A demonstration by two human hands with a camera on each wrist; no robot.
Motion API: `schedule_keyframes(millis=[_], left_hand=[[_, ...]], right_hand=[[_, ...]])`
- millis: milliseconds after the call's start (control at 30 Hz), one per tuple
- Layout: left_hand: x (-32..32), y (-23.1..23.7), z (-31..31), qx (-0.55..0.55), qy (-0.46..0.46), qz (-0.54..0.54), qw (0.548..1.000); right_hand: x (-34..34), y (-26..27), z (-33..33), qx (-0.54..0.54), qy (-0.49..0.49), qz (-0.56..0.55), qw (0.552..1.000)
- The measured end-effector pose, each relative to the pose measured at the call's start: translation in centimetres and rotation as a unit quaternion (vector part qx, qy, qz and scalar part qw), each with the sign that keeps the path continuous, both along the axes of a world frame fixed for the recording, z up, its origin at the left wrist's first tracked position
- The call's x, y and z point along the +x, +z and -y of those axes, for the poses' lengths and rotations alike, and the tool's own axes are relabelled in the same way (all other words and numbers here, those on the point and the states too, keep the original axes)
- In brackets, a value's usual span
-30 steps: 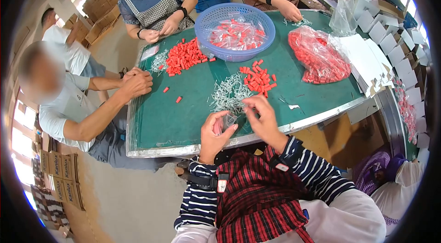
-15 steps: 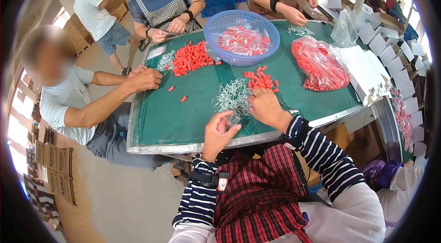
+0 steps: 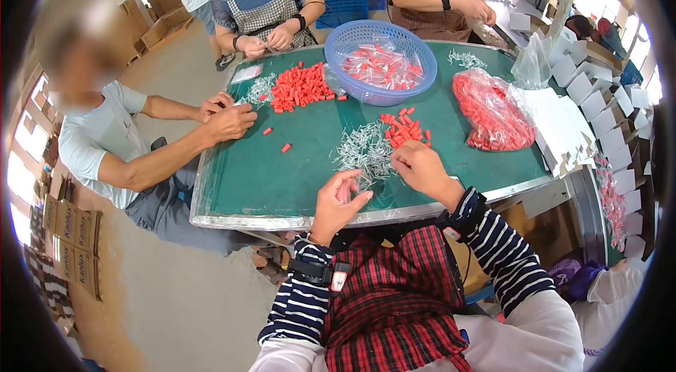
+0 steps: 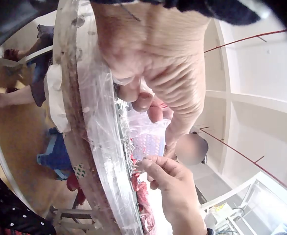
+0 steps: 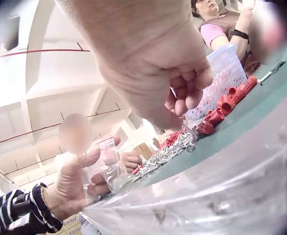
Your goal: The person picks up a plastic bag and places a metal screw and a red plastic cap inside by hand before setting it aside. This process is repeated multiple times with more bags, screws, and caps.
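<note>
My left hand (image 3: 336, 207) holds a small clear zip bag (image 5: 108, 164) with a red strip along its top, at the table's near edge. My right hand (image 3: 420, 169) is at the right side of a pile of silver screws (image 3: 358, 149). Its thumb and fingers (image 4: 155, 169) pinch a screw, small in the left wrist view. Just behind that hand lie loose red wall plugs (image 3: 407, 127), next to the screws. In the right wrist view, curled fingers (image 5: 195, 98) hang close over the screws and plugs.
A blue basket (image 3: 338, 66) of filled bags stands at the back of the green table (image 3: 282, 182). To the right are a large bag of red plugs (image 3: 493, 111) and white cards (image 3: 560, 125). Other people work around the table, with another plug pile (image 3: 299, 87) at left.
My right hand has moved from near the bag to the right side of the screw pile, its fingers closing. The left hand keeps holding the bag. The head view has shifted slightly.
</note>
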State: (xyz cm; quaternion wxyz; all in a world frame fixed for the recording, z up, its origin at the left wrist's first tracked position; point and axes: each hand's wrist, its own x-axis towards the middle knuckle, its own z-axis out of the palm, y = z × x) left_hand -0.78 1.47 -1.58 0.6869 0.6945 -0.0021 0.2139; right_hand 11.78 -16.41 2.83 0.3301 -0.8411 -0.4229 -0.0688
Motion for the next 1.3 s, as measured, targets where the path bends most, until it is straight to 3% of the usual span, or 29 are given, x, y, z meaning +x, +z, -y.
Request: schedule_keyframes(millis=[67, 133, 167, 233, 333, 433, 467, 500, 600, 667, 733, 867, 1067, 1200, 1300], left_hand=[[0.1, -0.2, 0.0, 0.001, 0.002, 0.004, 1.0], [0.0, -0.1, 0.0, 0.002, 0.006, 0.008, 1.0], [-0.1, 0.1, 0.1, 0.01, -0.001, 0.004, 1.0], [-0.1, 0.1, 0.1, 0.015, -0.006, 0.002, 1.0], [0.0, 0.0, 0.1, 0.033, 0.017, 0.025, 0.999], [0.0, 0.1, 0.0, 0.024, 0.005, 0.023, 0.999], [0.0, 0.3, 0.0, 0.042, 0.011, 0.028, 0.999], [-0.1, 0.4, 0.1, 0.06, 0.018, 0.034, 0.997], [0.3, -0.1, 0.3, -0.002, 0.001, 0.041, 0.999], [0.1, 0.1, 0.1, 0.025, 0.0, 0.029, 0.999], [-0.1, 0.5, 0.0, 0.053, 0.001, 0.017, 0.998], [-0.2, 0.8, -0.1, 0.079, 0.01, 0.015, 0.997], [-0.2, 0.8, 0.0, 0.07, 0.017, 0.021, 0.997], [-0.3, 0.7, 0.0, 0.061, 0.006, -0.004, 0.998], [-0.3, 0.6, 0.0, 0.052, 0.001, -0.008, 0.999]], right_hand=[[0.0, 0.0, 0.0, 0.019, -0.001, -0.057, 0.998], [0.2, -0.4, -0.1, 0.083, 0.001, -0.269, 0.96], [0.2, -0.3, -0.1, 0.08, 0.002, -0.268, 0.96], [-0.5, 0.8, -0.3, 0.117, 0.031, -0.399, 0.909], [-1.9, 1.4, -1.1, 0.194, 0.082, -0.431, 0.877], [-2.9, 1.6, -1.5, 0.192, 0.099, -0.449, 0.867], [-3.2, 1.7, -1.7, 0.191, 0.1, -0.449, 0.867], [-3.4, 1.7, -1.9, 0.171, 0.103, -0.397, 0.896], [-3.8, 2.0, -2.0, 0.118, 0.101, -0.292, 0.944], [-4.0, 2.2, -2.0, 0.086, 0.096, -0.238, 0.963], [-4.3, 2.4, -2.0, 0.076, 0.096, -0.093, 0.988], [-4.3, 2.5, -2.0, 0.065, 0.096, -0.09, 0.989], [-3.8, 2.7, -2.1, 0.12, 0.112, -0.185, 0.969], [-1.0, 2.5, 0.0, 0.166, 0.034, -0.197, 0.966], [-0.1, 2.5, 1.8, 0.003, -0.033, -0.075, 0.997]])
